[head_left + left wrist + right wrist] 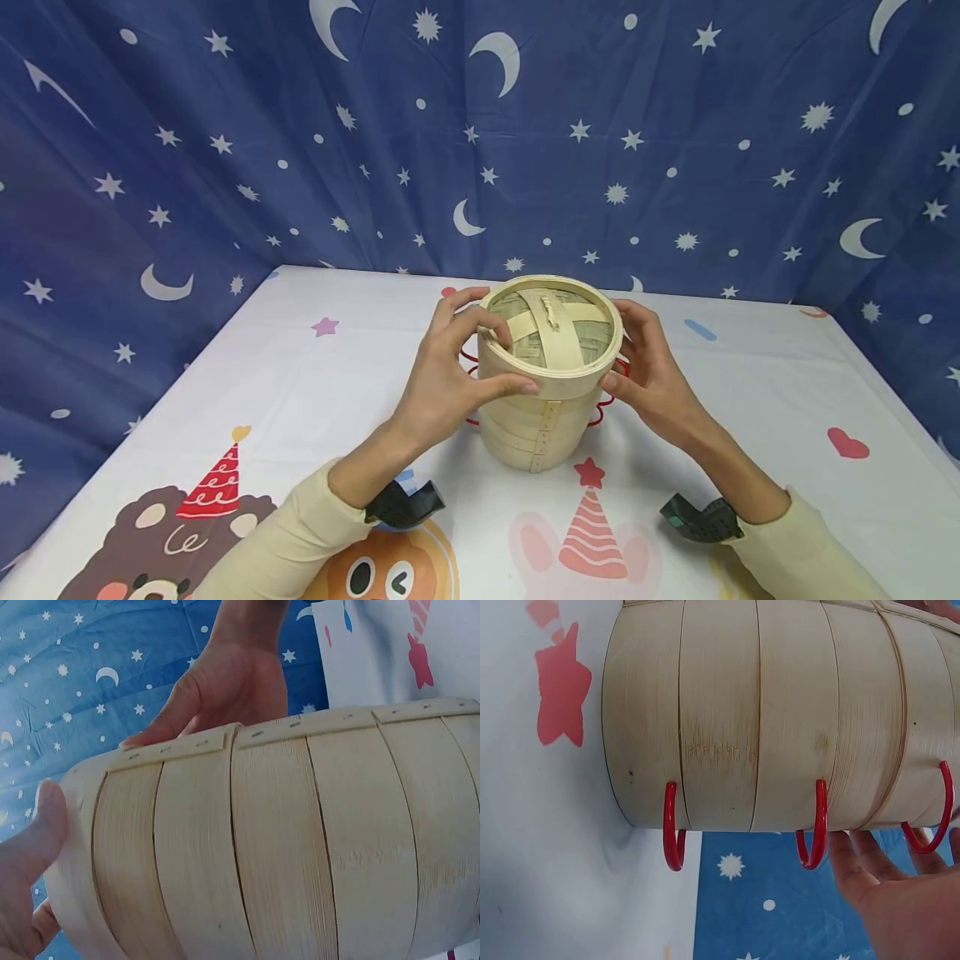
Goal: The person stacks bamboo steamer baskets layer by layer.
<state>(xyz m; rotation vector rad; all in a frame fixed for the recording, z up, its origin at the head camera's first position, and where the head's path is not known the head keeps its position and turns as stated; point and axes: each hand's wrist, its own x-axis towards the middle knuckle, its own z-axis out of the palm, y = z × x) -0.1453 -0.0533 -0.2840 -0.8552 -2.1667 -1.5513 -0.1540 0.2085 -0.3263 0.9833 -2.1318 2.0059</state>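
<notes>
A round bamboo steamer stack [534, 429] with a woven lid [564, 337] stands upright on the table, red loop handles [819, 825] on its sides. My left hand [450, 371] grips the lid's left side, thumb along the outer wall and fingers at the rim. On the opposite side my right hand [660, 379] holds the lid's edge, thumb in front and fingers round the back, partly hidden. Stapled bamboo seams [292, 726] run up the stack in the left wrist view. The lid sits on the stack; no gap is visible.
The table's white cloth [750, 400] carries printed bears, hats, stars and a heart. Behind and at both sides hangs a blue curtain [420, 150] with moons and stars. A black strapped device [405, 504] is on the left wrist, another [701, 518] on the right.
</notes>
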